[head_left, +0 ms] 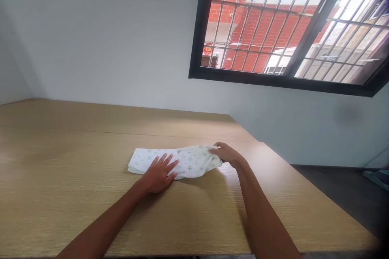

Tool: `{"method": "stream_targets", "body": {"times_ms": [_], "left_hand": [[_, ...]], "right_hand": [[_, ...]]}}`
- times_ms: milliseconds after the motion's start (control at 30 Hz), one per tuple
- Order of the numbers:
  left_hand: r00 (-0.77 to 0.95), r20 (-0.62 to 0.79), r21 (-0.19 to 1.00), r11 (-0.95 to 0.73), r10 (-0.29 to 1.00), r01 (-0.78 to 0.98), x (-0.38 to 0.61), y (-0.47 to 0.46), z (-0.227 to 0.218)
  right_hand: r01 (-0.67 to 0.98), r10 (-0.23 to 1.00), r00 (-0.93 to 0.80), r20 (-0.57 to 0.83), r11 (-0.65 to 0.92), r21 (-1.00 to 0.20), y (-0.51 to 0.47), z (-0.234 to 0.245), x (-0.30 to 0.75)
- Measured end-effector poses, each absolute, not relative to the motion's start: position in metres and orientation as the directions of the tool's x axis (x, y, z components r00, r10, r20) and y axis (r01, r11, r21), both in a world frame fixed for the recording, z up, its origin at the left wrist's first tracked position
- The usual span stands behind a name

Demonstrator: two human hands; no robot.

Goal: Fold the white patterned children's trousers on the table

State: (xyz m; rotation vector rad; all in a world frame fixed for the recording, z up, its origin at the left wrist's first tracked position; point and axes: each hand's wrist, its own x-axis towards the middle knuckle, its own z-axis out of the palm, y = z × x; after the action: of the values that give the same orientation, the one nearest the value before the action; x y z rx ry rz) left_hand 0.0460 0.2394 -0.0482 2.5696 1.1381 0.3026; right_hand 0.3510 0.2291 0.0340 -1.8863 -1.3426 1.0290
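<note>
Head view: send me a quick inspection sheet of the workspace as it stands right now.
Surface: light wooden table, a seam running across it, dry-looking, no marks seen.
Job's things: white printed cloth, lying folded and slightly rumpled on the table.
Clutter: nothing seen.
Hands: left hand pressed flat on the cloth, fingers spread; right hand with fingers curled over the cloth's far right end, grip unclear.
Cables: nothing seen.
Surroundings: white wall, barred dark-framed window with a red brick wall beyond, dark floor to the right.
</note>
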Motion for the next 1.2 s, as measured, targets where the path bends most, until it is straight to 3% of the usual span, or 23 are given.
{"method": "stream_targets", "body": {"times_ms": [100, 200, 300, 400, 533, 600, 667, 733, 800, 867, 967, 1067, 1200], "left_hand": [[0.667, 0.068, 0.452, -0.619, 0.742, 0.643, 0.058, 0.231, -0.049], [0.689, 0.063, 0.709, -0.518, 0.722, 0.479, 0.069, 0.224, -0.042], [0.704, 0.048, 0.984, -0.156, 0.709, 0.090, 0.069, 0.222, -0.025], [0.721, -0.006, 0.929, 0.271, 0.693, -0.253, 0.061, 0.226, -0.007], [0.668, -0.126, 0.777, 0.491, 0.733, -0.393, 0.050, 0.238, -0.002], [0.584, -0.194, 0.770, 0.491, 0.788, -0.408, 0.046, 0.247, -0.007], [0.525, -0.222, 0.818, 0.450, 0.822, -0.359, 0.041, 0.256, -0.014], [0.464, -0.190, 0.898, 0.344, 0.865, -0.274, 0.035, 0.265, -0.019], [0.402, -0.131, 0.955, 0.225, 0.906, -0.196, 0.029, 0.271, -0.022], [0.350, -0.067, 0.989, 0.107, 0.934, -0.098, 0.022, 0.276, -0.024], [0.274, 0.020, 0.989, -0.059, 0.961, 0.135, 0.014, 0.282, -0.025], [0.230, 0.106, 0.907, -0.188, 0.967, 0.376, 0.006, 0.287, -0.026], [0.275, 0.192, 0.786, -0.315, 0.942, 0.531, -0.003, 0.290, -0.027]], "right_hand": [[0.338, 0.972, 0.149, -0.183, -0.224, -0.914, 0.225, 0.046, 0.346], [0.248, 0.992, 0.105, -0.067, -0.091, -0.965, 0.224, 0.053, 0.330], [0.035, 0.999, 0.037, 0.034, 0.033, -0.999, 0.224, 0.047, 0.298], [-0.214, 0.998, -0.045, 0.045, 0.034, -0.976, 0.224, 0.033, 0.261], [-0.336, 0.975, -0.213, 0.067, -0.008, -0.942, 0.221, 0.016, 0.230], [-0.198, 0.974, -0.190, 0.123, 0.084, -0.977, 0.218, 0.010, 0.226], [0.118, 0.956, -0.143, 0.257, 0.275, -0.954, 0.216, 0.005, 0.226], [0.457, 0.887, -0.224, 0.404, 0.462, -0.760, 0.212, 0.001, 0.226], [0.639, 0.813, -0.381, 0.440, 0.575, -0.511, 0.208, -0.003, 0.225], [0.697, 0.783, -0.483, 0.392, 0.615, -0.369, 0.204, -0.005, 0.222], [0.714, 0.775, -0.531, 0.343, 0.627, -0.310, 0.201, -0.006, 0.220], [0.713, 0.762, -0.577, 0.293, 0.645, -0.275, 0.201, -0.005, 0.224], [0.723, 0.750, -0.627, 0.209, 0.660, -0.202, 0.202, -0.006, 0.232]]}}
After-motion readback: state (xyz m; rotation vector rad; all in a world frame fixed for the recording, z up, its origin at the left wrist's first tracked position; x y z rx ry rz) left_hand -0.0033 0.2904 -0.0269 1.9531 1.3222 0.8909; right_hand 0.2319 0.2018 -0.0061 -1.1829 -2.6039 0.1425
